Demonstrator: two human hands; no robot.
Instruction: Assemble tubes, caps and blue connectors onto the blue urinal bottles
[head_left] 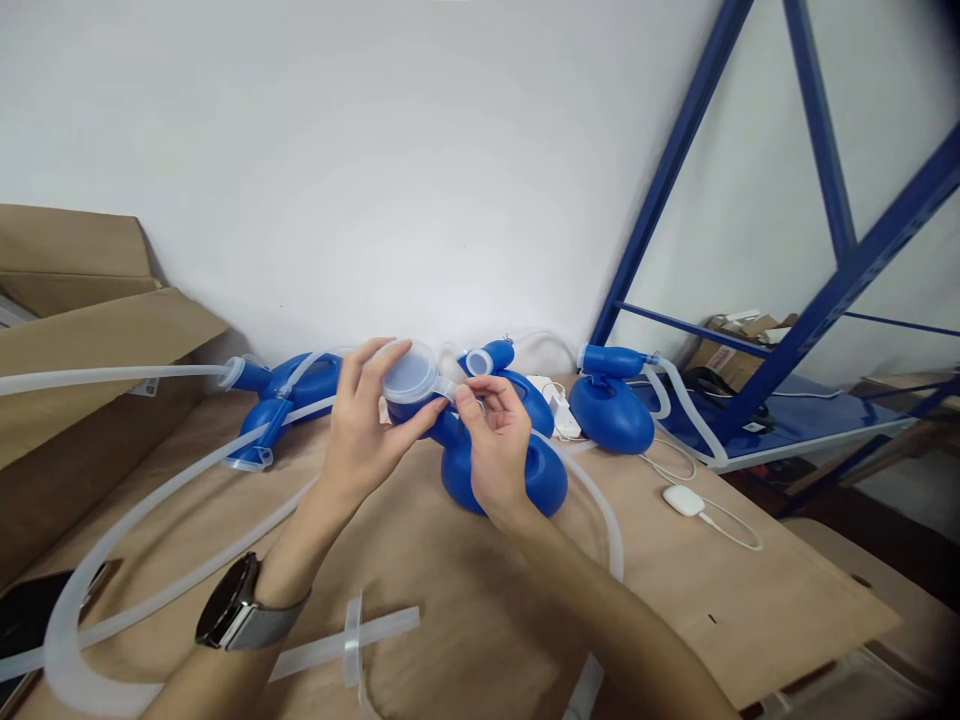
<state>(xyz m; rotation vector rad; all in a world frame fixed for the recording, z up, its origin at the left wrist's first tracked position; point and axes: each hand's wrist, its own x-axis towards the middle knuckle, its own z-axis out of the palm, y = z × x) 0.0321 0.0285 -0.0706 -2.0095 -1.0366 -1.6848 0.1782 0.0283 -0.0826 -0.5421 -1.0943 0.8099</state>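
In the head view, a blue plastic urinal bottle (547, 484) with a looped handle stands on the table in front of me. Its wide mouth is covered by a translucent lid (412, 372). My left hand (372, 420) is closed around the lid and mouth, fingers over the far rim and thumb at the near side. My right hand (496, 440) pinches the lid's short clear strap (445, 388) between thumb and fingers, beside the bottle's neck. That hand partly hides the bottle's body.
More blue bottles stand behind, at left (311, 375) and right (611, 415). Translucent hoses (97, 560) curve across the wooden table (675, 590). An open cardboard box (112, 400) stands left, a blue metal rack (675, 170) right. A white charger (683, 500) and power strip (559, 412) lie nearby.
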